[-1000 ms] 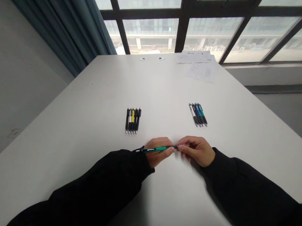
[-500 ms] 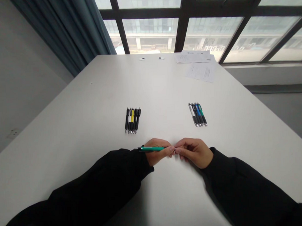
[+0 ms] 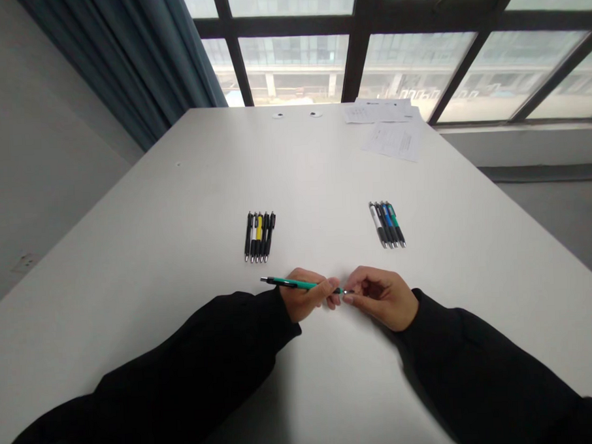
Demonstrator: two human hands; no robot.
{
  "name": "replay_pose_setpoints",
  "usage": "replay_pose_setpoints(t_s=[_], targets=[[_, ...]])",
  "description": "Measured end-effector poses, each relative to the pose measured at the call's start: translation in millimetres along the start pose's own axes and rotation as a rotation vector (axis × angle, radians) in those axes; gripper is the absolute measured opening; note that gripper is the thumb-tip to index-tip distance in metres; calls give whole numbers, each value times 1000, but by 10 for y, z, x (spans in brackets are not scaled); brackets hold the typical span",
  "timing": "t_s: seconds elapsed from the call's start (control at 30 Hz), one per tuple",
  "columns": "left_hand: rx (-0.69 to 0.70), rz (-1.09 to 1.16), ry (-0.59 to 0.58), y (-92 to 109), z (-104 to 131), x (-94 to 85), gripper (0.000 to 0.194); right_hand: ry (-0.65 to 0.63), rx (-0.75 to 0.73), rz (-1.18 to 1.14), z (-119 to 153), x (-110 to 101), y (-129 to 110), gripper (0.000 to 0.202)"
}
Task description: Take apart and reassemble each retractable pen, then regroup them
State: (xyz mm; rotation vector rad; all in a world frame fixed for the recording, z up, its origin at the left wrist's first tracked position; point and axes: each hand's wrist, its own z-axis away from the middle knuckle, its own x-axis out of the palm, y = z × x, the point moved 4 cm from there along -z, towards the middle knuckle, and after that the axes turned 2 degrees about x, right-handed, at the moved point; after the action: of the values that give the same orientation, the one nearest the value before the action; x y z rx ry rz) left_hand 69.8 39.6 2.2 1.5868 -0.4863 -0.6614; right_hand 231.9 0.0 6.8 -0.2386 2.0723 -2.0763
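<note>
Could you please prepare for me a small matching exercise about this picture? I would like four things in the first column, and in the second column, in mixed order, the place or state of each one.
Column one
1. Left hand
2. Yellow pen
3. Blue pen
4. Paper sheets

Column two
A. in the pen group on the right
B. near the far edge of the table
C. holding a green pen
D. in the pen group on the left

Right pairs: 1-C, 2-D, 3-A, 4-B.
</note>
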Motion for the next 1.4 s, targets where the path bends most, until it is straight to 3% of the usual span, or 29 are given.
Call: replay_pose_setpoints(t_s=[0.3, 0.53, 0.73, 0.97, 1.07, 1.27, 1.4], targets=[[-63, -77, -14, 17, -45, -66, 47, 20, 14, -12, -7, 12, 2, 21], [-292, 239, 14, -18, -95, -23, 38, 52, -31, 74, -14, -30, -7, 20], [-467, 454, 65, -82, -60, 95, 47, 36, -29, 68, -6, -13, -10, 20], [-340, 287, -46, 0, -60, 95, 38, -12, -34, 91, -3, 9, -31, 17], [-333, 309, -26, -22, -61, 64, 33, 0, -69, 173, -8, -49, -60, 15], [-267, 367, -28, -51, -81, 37, 32, 12, -242, 733, -79, -166, -133, 8], [-201, 319, -60, -7, -65, 37, 32, -10, -244, 871, -158, -119, -137, 14]])
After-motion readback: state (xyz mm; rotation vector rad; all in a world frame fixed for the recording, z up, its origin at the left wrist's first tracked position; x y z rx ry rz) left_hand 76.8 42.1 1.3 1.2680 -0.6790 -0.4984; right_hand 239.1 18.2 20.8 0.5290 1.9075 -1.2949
